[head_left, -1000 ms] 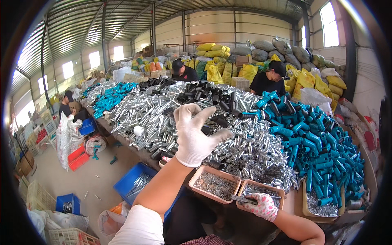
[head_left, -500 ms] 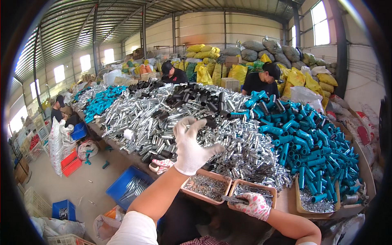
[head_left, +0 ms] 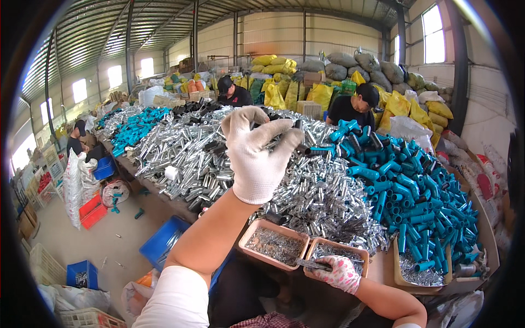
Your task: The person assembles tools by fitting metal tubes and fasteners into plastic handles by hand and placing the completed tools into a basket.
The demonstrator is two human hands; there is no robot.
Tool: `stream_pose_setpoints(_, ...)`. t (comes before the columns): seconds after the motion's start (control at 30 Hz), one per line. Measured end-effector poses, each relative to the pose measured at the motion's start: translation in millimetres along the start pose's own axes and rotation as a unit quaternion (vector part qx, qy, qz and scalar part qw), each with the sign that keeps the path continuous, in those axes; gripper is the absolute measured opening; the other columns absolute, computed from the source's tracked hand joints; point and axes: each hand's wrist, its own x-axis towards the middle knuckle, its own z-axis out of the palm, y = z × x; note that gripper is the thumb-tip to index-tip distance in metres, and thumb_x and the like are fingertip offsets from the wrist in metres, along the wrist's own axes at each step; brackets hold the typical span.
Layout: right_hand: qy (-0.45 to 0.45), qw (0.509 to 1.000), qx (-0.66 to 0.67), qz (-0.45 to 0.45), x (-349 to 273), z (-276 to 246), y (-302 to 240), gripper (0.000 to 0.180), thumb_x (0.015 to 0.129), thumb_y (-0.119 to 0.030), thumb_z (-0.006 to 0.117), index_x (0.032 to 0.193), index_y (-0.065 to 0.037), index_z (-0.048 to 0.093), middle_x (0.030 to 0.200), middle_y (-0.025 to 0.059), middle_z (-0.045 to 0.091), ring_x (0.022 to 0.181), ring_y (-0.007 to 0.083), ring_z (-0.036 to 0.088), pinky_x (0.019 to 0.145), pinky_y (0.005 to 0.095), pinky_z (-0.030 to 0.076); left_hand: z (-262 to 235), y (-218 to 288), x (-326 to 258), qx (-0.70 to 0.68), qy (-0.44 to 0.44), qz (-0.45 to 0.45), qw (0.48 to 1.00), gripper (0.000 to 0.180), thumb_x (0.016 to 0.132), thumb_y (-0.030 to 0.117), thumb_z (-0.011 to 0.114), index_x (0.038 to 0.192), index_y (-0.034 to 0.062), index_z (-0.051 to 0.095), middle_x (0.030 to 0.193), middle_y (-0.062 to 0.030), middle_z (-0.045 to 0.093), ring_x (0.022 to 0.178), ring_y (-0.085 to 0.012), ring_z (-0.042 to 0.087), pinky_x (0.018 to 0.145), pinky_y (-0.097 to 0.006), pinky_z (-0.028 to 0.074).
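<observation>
My left hand (head_left: pixel 257 156), in a white knit glove, is raised over the heap of silvery metal tubes (head_left: pixel 180 145). Its fingers are bent but apart, and I make out nothing between them. At the lower right my right hand (head_left: pixel 340 274), in a white glove with pink spots, is closed around thin, flat metal pieces (head_left: pixel 314 264). It holds them over a pinkish bin (head_left: pixel 365 269) of small metal parts. A second pinkish bin (head_left: pixel 244 244), filled with small metal bits, stands just left of it.
Teal tube fittings (head_left: pixel 415 197) are heaped on the right, above a tan bin (head_left: pixel 398 268). Blue crates (head_left: pixel 158 240) and a red crate (head_left: pixel 93 211) stand on the floor at left. Two people (head_left: pixel 234 94) work across the table; another person (head_left: pixel 76 143) sits far left.
My left hand has come up and nearer, its fingers curling more. My right hand stays at the bin with the metal pieces. The whole view has shifted slightly.
</observation>
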Motion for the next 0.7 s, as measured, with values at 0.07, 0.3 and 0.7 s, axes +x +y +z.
stream_pose_setpoints(0.07, -0.003, 1.000, -0.003, 0.009, 0, -1, 2, 0.038, 0.082, -0.034, 0.072, 0.112, -0.010, 0.071, 0.096, 0.0132, 0.072, 0.093, 0.0281, 0.070, 0.085, 0.0355, 0.054, 0, 9, 12, 0.002, 0.021, -0.021, 1.000, 0.021, 0.064, 0.021, 0.086, 0.082, 0.0158, 0.075, 0.082, 0.0000, 0.050, 0.089, -0.0215, 0.047, 0.082, -0.037, 0.037)
stream_pose_setpoints(0.3, 0.007, 0.999, -0.039, 0.011, -1, 2, 9, 0.043, 0.084, -0.043, 0.071, 0.111, -0.009, 0.071, 0.101, 0.0136, 0.072, 0.096, 0.0276, 0.069, 0.089, 0.0348, 0.053, -3, 9, -1, -0.009, -0.005, -0.027, 1.000, 0.025, 0.067, 0.024, 0.086, 0.087, 0.0127, 0.076, 0.082, -0.0001, 0.050, 0.088, -0.0208, 0.046, 0.083, -0.037, 0.036)
stream_pose_setpoints(0.7, -0.007, 1.000, -0.025, 0.012, 1, 2, 11, 0.043, 0.083, -0.038, 0.071, 0.113, -0.008, 0.070, 0.103, 0.0148, 0.071, 0.098, 0.0288, 0.068, 0.090, 0.0368, 0.052, 6, 0, -26, 0.045, -0.085, -0.069, 0.993, 0.067, 0.063, 0.059, 0.082, 0.100, 0.0040, 0.070, 0.095, -0.0058, 0.051, 0.096, -0.0249, 0.049, 0.089, -0.040, 0.040)
